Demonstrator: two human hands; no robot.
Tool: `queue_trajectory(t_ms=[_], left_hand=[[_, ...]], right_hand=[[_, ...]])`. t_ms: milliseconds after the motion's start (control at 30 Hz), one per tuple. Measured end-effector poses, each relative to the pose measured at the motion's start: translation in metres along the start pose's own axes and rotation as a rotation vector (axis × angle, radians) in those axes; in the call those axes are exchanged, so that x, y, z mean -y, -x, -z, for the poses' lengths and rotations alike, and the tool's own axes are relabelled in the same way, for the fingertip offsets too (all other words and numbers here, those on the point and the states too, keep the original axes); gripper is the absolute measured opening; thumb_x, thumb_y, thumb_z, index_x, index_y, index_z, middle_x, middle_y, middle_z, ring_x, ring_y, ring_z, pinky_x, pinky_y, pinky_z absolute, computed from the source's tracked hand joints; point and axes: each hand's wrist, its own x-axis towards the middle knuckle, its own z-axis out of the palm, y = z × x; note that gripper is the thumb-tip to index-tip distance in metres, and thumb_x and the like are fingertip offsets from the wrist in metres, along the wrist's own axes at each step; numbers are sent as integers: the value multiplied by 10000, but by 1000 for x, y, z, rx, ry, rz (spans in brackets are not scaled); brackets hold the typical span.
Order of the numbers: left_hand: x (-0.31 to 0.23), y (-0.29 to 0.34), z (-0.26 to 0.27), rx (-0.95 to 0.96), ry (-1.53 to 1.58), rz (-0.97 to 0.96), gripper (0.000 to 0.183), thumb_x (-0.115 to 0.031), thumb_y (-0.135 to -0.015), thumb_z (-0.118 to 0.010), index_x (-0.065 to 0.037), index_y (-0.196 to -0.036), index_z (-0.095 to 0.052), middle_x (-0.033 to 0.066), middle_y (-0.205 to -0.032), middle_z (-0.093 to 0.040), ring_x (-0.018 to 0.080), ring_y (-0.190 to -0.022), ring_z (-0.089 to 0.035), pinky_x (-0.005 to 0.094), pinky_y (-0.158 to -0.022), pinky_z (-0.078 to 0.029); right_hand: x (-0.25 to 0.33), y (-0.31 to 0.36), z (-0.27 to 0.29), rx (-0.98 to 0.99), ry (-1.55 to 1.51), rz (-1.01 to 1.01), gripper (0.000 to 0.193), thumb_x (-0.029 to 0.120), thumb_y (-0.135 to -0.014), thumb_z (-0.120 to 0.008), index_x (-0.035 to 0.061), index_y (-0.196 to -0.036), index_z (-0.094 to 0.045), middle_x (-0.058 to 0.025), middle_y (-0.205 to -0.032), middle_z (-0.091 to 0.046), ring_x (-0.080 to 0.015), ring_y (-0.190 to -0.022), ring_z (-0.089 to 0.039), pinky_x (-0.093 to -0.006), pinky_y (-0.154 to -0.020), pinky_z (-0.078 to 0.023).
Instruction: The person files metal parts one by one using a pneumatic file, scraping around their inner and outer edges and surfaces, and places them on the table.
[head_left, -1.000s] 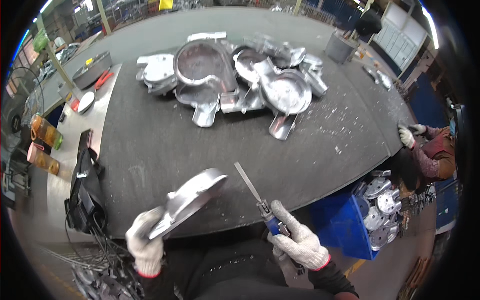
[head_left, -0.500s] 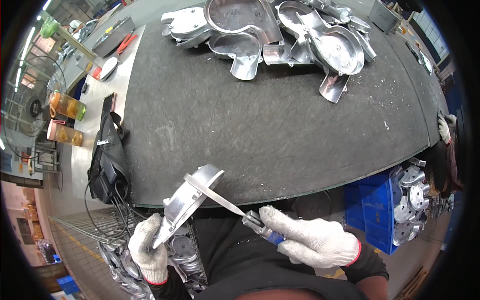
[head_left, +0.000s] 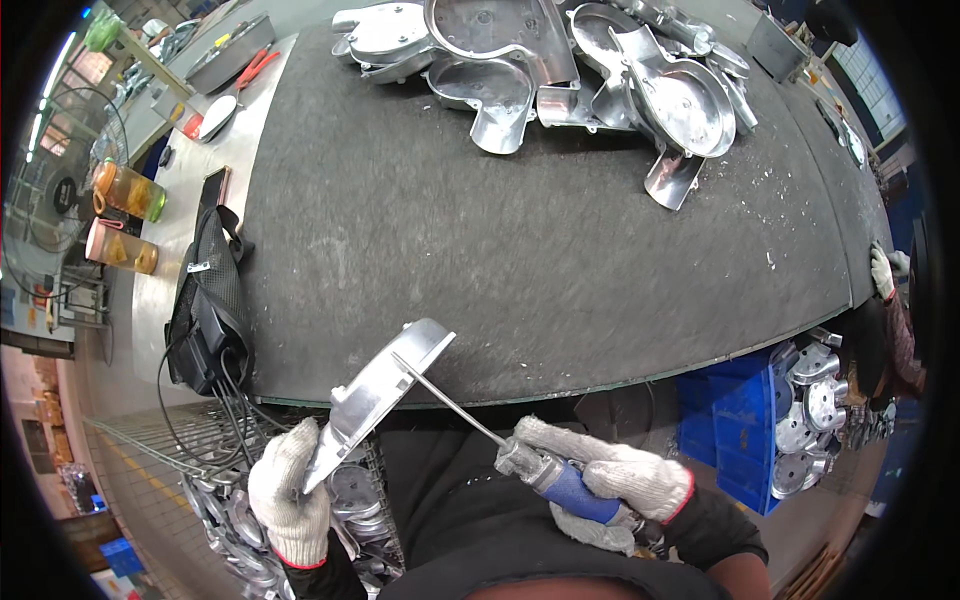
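1. One casting (head_left: 375, 395) is tilted in the air over the near edge of the table; the left hand (head_left: 290, 490) grips its lower end, fingers closed round it.
2. The right hand (head_left: 635, 475) is wrapped round one blue-bodied tool (head_left: 580, 493). The tool's thin blade (head_left: 450, 400) reaches up to the casting's side; it looks to touch there, though this angle leaves that uncertain.
3. The table (head_left: 500, 260) has a dark, matt, scuffed top with a curved-looking near edge, and pale flecks (head_left: 771, 261) lie scattered on its right part.
4. At the table's far side sits a pile (head_left: 490, 95) of silver castings, at least five, some overlapping.
5. Along the left runs a bright steel strip (head_left: 232, 150). On it or at its edge: two bottles (head_left: 138, 190), one phone (head_left: 214, 188), one black bag (head_left: 212, 285), one white dish (head_left: 217, 118) and one pair of red-handled pliers (head_left: 258, 66).
6. Below the table, one wire basket (head_left: 150, 437) at left and one blue bin (head_left: 715, 415) at right both hold more castings.
7. Farther out, one fan (head_left: 65, 195) stands at left; at the right edge are another person's two gloves (head_left: 881, 272).
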Motion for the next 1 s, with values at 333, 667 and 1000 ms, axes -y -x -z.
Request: queue_trajectory(t_ms=[333, 667, 1000], left_hand=[[-34, -21, 14, 80, -177, 52, 536, 113, -661, -668, -95, -1150, -738, 132, -942, -724, 351, -783, -713, 395, -690, -558], [-44, -25, 14, 151, -218, 125, 372, 139, -748, -665, 4, -1089, -726, 174, -994, -759, 326, -918, -759, 349, -822, -583], [-65, -36, 17, 194, -262, 187, 414, 138, -710, -667, -3, -1096, -725, 174, -1022, -758, 335, -963, -753, 352, -843, -579]], right_hand=[[38, 17, -43, -335, 1781, 128, 735, 158, -830, -756, 51, -1515, -511, -162, -1095, -751, -347, -867, -761, -382, -728, -617], [41, 5, -18, -353, 816, -390, 754, 316, -1059, -533, 157, -1694, -160, -39, -865, -604, -139, -699, -622, -299, -697, -556], [30, 11, -56, -509, 2143, 171, 660, 262, -853, -783, 217, -1477, -569, -61, -803, -647, -230, -540, -624, -370, -499, -518]])
